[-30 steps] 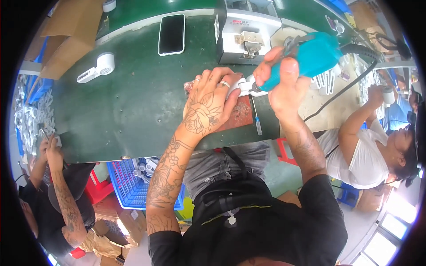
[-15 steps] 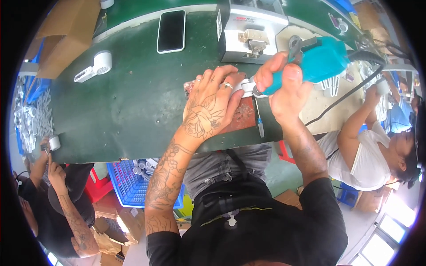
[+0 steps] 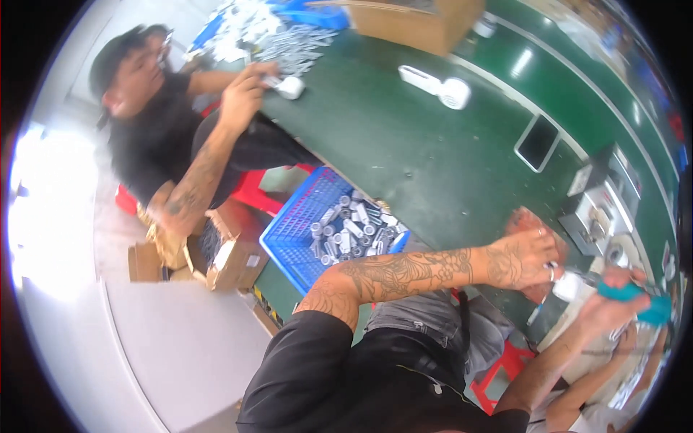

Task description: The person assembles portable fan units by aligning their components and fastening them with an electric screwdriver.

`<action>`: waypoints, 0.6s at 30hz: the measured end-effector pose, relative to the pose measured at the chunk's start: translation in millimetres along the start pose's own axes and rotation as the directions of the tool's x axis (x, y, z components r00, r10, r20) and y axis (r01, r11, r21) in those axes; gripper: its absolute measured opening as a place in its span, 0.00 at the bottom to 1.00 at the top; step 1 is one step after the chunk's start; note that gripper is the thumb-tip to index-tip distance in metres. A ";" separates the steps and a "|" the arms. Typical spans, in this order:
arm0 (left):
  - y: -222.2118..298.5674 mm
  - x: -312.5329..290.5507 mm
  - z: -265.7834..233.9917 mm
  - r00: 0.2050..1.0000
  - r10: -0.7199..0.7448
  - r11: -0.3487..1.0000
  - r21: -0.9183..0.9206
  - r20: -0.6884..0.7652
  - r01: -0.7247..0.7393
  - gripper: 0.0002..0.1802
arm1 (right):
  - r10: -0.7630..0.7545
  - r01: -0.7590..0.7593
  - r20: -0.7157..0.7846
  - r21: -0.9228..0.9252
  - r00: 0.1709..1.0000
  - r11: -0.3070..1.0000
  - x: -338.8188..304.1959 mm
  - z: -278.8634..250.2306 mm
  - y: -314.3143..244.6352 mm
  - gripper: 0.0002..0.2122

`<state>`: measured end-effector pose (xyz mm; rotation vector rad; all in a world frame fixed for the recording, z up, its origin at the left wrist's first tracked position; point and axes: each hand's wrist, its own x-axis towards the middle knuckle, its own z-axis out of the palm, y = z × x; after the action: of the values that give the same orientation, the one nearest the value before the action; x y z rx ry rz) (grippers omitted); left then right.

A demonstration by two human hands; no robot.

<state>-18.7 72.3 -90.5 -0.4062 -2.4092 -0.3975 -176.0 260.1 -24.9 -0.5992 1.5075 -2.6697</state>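
My left hand (image 3: 525, 261) lies over a worn reddish pad (image 3: 526, 221) on the green bench. Its bent fingers are closed at a white plastic part (image 3: 567, 286). A teal electric screwdriver (image 3: 655, 309) is gripped in my right hand (image 3: 605, 313), its front end pointing toward the white part. Motion blurs the right hand and the tool, so I cannot tell whether the tip touches the part. A small screwdriver (image 3: 534, 315) with a light blue handle rests beside the pad.
A blue basket (image 3: 283, 254) of white and grey parts stands below the bench edge. On the bench are a phone (image 3: 538, 143), a metal device (image 3: 600, 209), a white round-ended piece (image 3: 453, 94) and a cardboard box (image 3: 404, 27). At left a co-worker (image 3: 155, 130) handles a white part.
The view has swung left, so my hands now appear toward the right edge. More of the basket and the left co-worker shows. Both hands keep their holds.
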 end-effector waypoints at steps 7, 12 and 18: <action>-55.4 -67.2 -111.2 0.956 -0.284 0.958 0.020 -0.069 0.286 0.20 | -0.274 0.234 -0.118 -0.272 0.955 0.934 25.7 23.6 -1.8 0.32; -142.6 -140.7 -147.2 0.859 -0.481 0.875 -0.041 -0.175 0.481 0.17 | -0.314 0.207 -0.180 -0.446 0.932 0.871 16.5 13.5 34.6 0.32; -173.6 -141.4 -195.3 0.772 -0.636 0.762 0.173 0.019 0.624 0.25 | -0.305 0.287 -0.009 -0.308 0.952 0.907 7.1 3.0 69.7 0.34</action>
<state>127.2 -185.6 -68.5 0.5032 -2.5804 -0.4781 -193.4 219.0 -78.9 -0.8353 2.0164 -2.6992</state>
